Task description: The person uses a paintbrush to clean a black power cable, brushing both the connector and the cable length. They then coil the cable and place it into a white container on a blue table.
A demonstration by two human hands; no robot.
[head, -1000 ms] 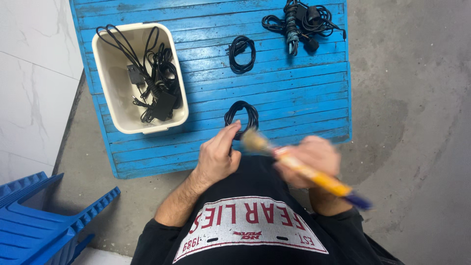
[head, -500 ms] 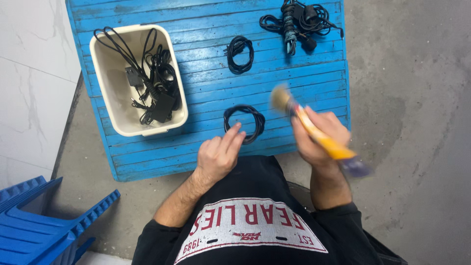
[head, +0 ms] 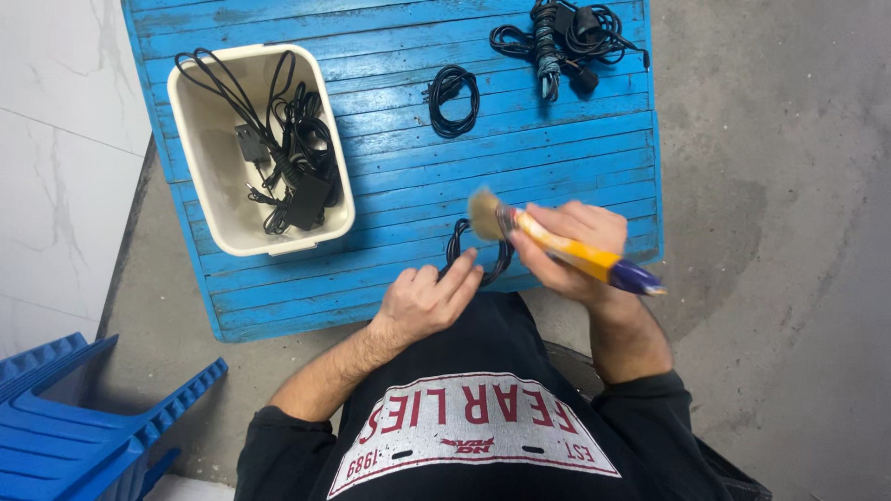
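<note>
- I see a small coil of black cable (head: 478,250) lying flat on the blue slatted counter (head: 575,148), near its lower edge at the middle of the frame; part of the loop is hidden behind the brush and the hands.
- My left hand (head: 427,301) rests at the counter's lower edge, its fingers (head: 461,271) stretched out narrow and laid on the lower left side of the coil, touching it rather than gripping it.
- My right hand (head: 571,250) is wrapped around a paintbrush (head: 557,246) with a yellow handle and a dark blue end; the pale bristle head points to the left and sits just over the top of the coil. The brush is blurred, so I cannot tell if the bristles touch the cable.
- The coil lies between the two hands, just under the brush head.
- In the upper left sits a cream plastic tub (head: 209,176) holding black adapters and cables.
- A second black coil (head: 453,100) lies at upper centre, well apart from the hands, and a tangled bundle of cables (head: 566,37) lies at the top right of the counter.
</note>
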